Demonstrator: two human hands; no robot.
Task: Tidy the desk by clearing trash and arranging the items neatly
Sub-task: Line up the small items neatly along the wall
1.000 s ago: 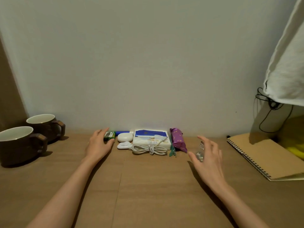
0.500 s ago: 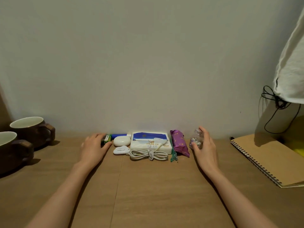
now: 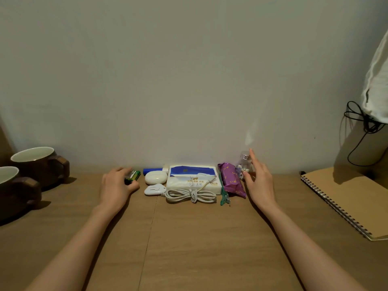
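Observation:
A row of small items lies against the wall on the wooden desk (image 3: 189,238): a green battery (image 3: 134,175), a blue tube (image 3: 152,170), a white earbud case (image 3: 155,177), a tissue pack (image 3: 193,177) with a coiled white cable (image 3: 191,195) in front, a purple packet (image 3: 232,181) and a small glass bottle (image 3: 244,163). My left hand (image 3: 116,185) lies flat at the row's left end, fingertips on the battery. My right hand (image 3: 259,181) stands at the right end, fingers spread, thumb touching the bottle's base.
Two brown mugs (image 3: 39,162) (image 3: 12,185) stand at the far left. A spiral notebook (image 3: 352,198) lies at the right. A black cord (image 3: 361,131) hangs under a white cloth (image 3: 378,80) at the upper right. A small green clip (image 3: 224,198) lies by the purple packet.
My right hand carried the bottle to the wall beside the purple packet, set it upright and loosened its fingers. My left hand stayed at the battery.

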